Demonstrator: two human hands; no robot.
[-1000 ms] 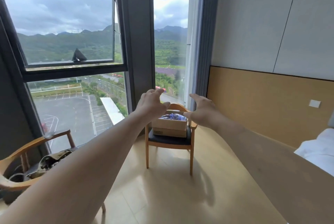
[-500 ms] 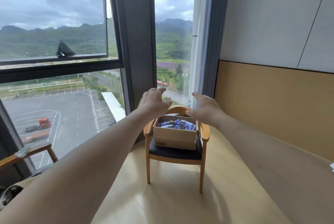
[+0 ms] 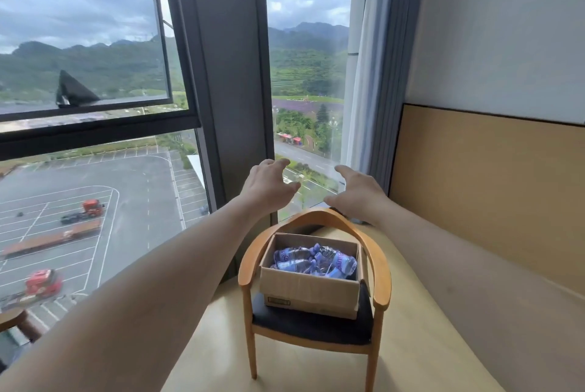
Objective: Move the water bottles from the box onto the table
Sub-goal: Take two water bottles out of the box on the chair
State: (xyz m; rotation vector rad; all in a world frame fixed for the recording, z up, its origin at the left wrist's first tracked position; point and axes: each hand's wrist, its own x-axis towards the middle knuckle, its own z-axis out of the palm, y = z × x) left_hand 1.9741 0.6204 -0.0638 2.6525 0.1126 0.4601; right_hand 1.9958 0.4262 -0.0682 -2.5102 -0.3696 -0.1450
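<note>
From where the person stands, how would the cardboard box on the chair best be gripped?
Probably by the two short side walls of the cardboard box, one hand per side, coming from above: the chair's armrests crowd both sides. Left hand and right hand hover open and apart above the chair back.

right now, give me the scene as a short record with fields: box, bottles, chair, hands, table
box: cardboard box, open top, sits on the chair seat
bottles: water bottles lie piled inside the box
chair: wooden chair, dark seat, by the window
left hand: left hand reaches forward, holds nothing
right hand: right hand reaches forward, holds nothing
table: not in view
</note>
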